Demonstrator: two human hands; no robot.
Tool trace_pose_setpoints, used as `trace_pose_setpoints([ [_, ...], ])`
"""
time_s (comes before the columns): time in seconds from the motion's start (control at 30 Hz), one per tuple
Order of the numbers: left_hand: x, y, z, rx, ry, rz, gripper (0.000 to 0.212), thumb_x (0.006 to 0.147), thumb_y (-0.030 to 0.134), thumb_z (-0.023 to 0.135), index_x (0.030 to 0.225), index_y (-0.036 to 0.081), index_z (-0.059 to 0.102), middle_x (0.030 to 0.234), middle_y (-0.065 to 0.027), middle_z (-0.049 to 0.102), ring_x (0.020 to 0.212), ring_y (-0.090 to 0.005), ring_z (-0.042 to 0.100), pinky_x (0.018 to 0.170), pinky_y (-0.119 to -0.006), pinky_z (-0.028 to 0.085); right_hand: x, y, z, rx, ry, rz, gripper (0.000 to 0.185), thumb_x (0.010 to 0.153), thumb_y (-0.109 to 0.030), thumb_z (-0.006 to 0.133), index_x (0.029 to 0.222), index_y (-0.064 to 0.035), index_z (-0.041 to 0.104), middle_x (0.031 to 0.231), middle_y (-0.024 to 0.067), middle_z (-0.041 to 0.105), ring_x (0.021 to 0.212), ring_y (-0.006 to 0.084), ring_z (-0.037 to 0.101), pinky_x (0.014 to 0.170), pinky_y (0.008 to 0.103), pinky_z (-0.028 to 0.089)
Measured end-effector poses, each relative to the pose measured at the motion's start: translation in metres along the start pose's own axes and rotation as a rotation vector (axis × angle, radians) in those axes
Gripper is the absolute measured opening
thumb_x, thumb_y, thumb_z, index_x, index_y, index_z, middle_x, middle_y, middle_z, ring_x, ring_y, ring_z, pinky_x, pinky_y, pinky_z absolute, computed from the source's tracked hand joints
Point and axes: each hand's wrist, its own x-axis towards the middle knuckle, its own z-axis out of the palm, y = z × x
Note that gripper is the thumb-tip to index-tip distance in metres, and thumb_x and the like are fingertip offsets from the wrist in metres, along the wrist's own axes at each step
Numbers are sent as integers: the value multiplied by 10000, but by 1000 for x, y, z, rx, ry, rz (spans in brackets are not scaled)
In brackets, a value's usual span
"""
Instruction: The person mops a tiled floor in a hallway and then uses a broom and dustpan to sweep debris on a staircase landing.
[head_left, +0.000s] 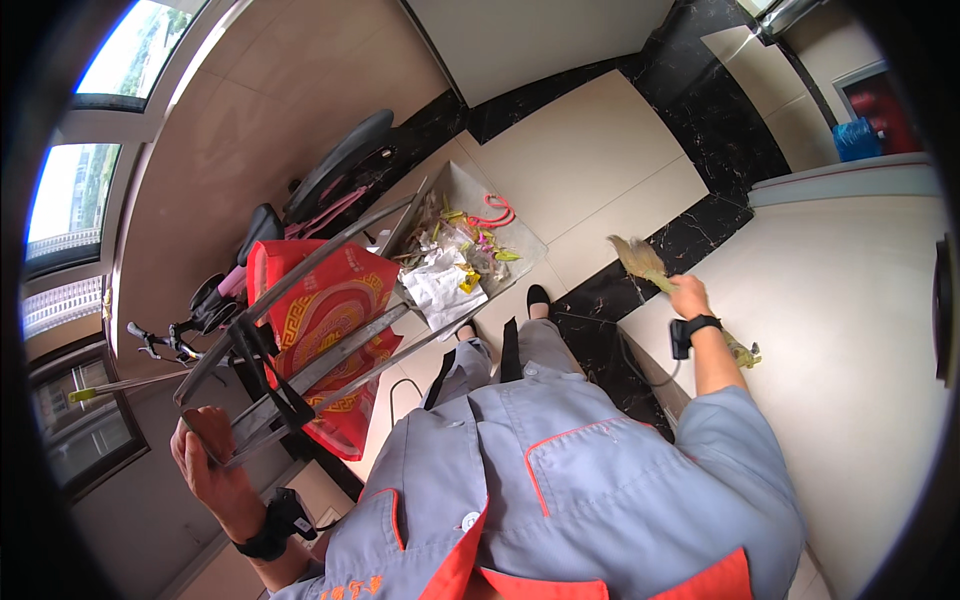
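My left hand (206, 454) is closed around the top bar of the tall metal handle frame of a dustpan (529, 255). Inside the pan lie a crumpled white paper (446, 285), a red cord (501, 212), yellowish leaves and other litter. A red paper bag (330, 319) with gold patterns hangs at the handle frame, partly behind its bars. A black strap (274, 367) is tied to the frame. On the other side my right hand (690, 296) grips a short straw hand broom (639, 261); its bristles point away from me, and its other end shows behind my forearm.
A bicycle (330, 176) with pink parts leans along the wall at left, below the windows. A white cabinet or door panel (810, 300) stands close on my right. A blue plastic item (857, 140) rests at upper right. Black marble strips (686, 232) border the beige floor tiles (600, 165).
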Motion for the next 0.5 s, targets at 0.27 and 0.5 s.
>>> trace_pose_setpoints([
  [0.27, 34, 24, 6, 119, 173, 22, 382, 859, 346, 454, 609, 69, 373, 514, -1, 299, 478, -94, 269, 513, -242, 250, 116, -240, 43, 451, -346, -401, 368, 802, -329, 525, 1121, -149, 563, 1263, 174, 404, 1189, 299, 362, 981, 366, 306],
  [0.5, 30, 45, 9, 89, 176, 13, 367, 871, 332, 447, 642, 48, 405, 551, -3, 321, 506, -94, 288, 557, -239, 278, 128, -256, -1, 634, -495, -493, 394, 812, -165, 504, 1163, 12, 494, 1273, 123, 406, 1160, 260, 404, 976, 323, 316],
])
